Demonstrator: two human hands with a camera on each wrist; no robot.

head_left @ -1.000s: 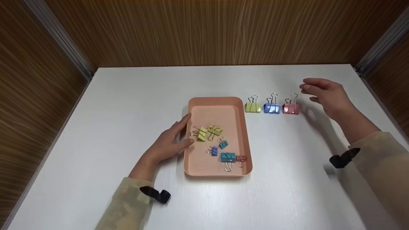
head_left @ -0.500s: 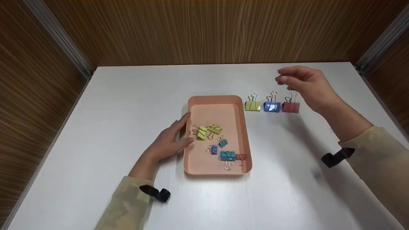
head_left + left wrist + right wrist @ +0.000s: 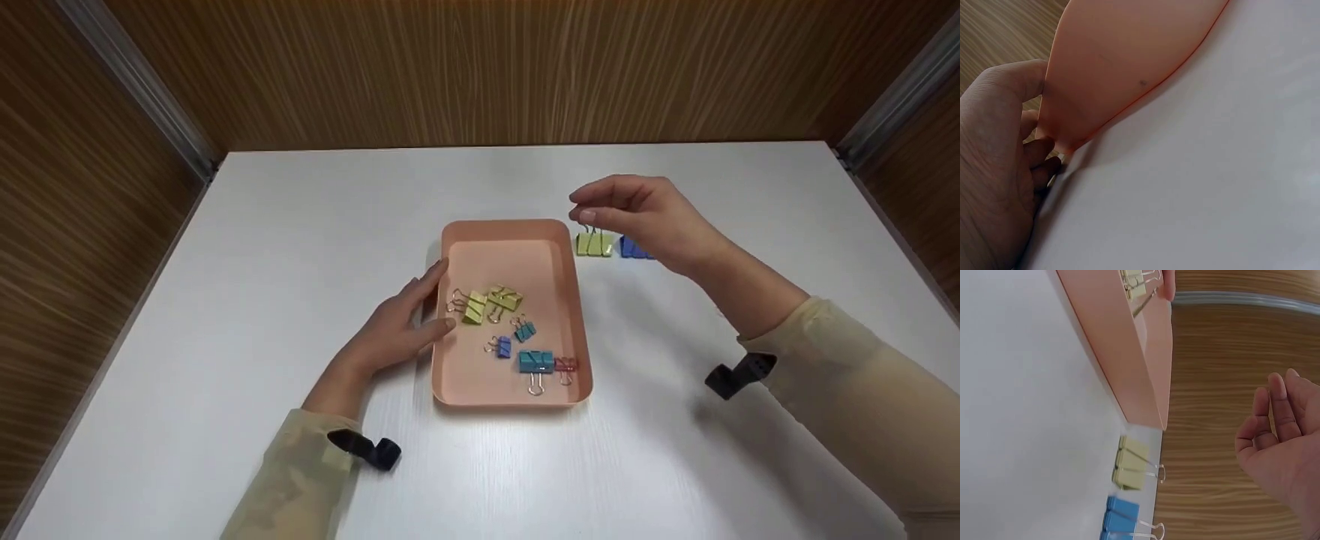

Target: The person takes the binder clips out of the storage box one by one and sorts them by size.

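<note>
Hovering with loosely curled, empty fingers, the right hand (image 3: pixel 649 221) hangs just above the yellow clip (image 3: pixel 594 244) and blue clip (image 3: pixel 634 250). Beside them, the left hand (image 3: pixel 394 330) rests flat-fingered against the pink tray's (image 3: pixel 510 234) outer wall, holding nothing.

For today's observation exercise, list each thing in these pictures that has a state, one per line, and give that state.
Left hand: fingers straight, resting against the tray's left wall.
Right hand: above the table, loosely curled, holding nothing.
Tray: flat on the table, holding small clips.
Yellow clip: standing upright outside the tray.
Blue clip: upright, partly hidden by the right hand.
</note>
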